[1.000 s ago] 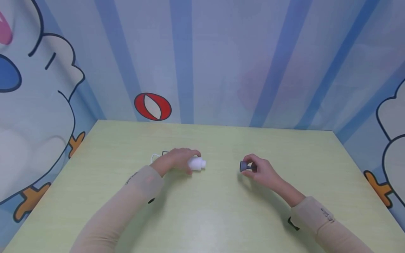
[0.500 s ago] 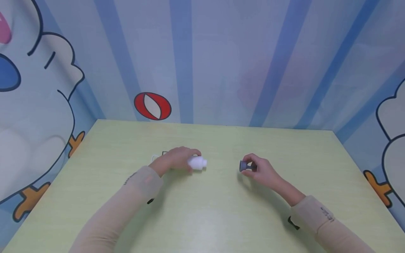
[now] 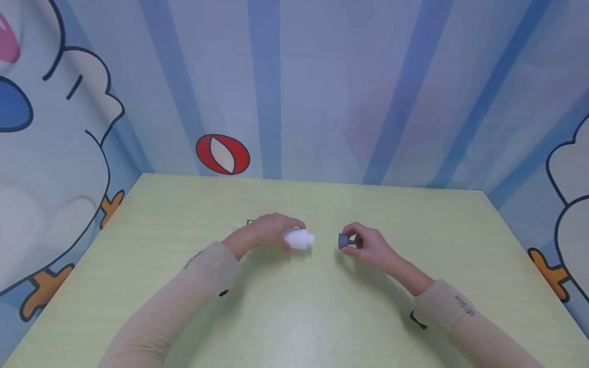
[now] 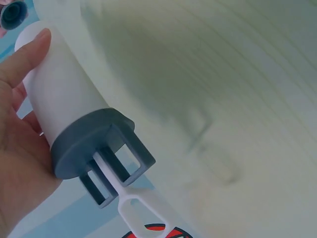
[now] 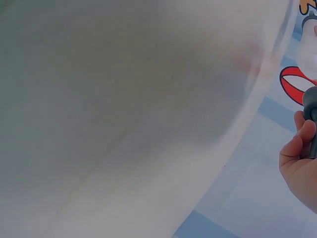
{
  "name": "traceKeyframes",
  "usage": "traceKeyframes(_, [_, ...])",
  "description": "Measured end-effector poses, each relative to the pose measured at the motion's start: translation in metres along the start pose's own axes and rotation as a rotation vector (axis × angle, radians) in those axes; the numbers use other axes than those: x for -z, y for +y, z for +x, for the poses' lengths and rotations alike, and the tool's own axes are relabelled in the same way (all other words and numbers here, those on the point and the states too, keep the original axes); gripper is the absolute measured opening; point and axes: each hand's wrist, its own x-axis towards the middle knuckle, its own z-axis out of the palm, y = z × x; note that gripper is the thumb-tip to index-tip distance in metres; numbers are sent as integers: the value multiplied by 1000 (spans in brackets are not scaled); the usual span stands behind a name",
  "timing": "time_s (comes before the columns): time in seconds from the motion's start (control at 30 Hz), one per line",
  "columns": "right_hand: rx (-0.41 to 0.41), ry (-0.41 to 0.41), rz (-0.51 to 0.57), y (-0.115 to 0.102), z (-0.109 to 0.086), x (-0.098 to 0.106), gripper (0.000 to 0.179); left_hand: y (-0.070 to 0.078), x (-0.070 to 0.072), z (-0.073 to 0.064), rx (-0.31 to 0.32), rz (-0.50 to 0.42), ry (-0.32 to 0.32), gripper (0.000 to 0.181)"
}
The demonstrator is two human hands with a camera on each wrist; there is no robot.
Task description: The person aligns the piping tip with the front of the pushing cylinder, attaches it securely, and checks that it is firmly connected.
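The left hand [image 3: 277,230] grips one bottle [image 4: 67,82] (one cap [image 4: 74,152], two handles [image 4: 140,148], one loop [image 4: 130,192]); the right hand [image 3: 375,249] pinches one grey piece [image 3: 343,241].

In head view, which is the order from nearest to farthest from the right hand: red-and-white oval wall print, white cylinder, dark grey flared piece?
1. Dark grey flared piece: in the right hand.
2. White cylinder: leftward, in the left hand.
3. Red-and-white oval wall print: upper left.
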Motion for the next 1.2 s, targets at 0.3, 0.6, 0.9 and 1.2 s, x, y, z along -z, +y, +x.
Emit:
traceKeyframes(0.3, [16, -19, -2, -5, 7, -8, 28, 10, -3, 2, 0, -20, -9, 54])
traceKeyframes(0.6, [57, -26, 21, -8, 9, -16, 27, 16, -5, 1, -38, -19, 6, 52])
traceKeyframes(0.9, [83, -36, 45, -14, 12, -21, 26, 21, -3, -2, -78, -28, 21, 52])
traceKeyframes(1.2, [99, -47, 48, -17, 15, -24, 26, 22, -2, -3, -65, -40, 13, 51])
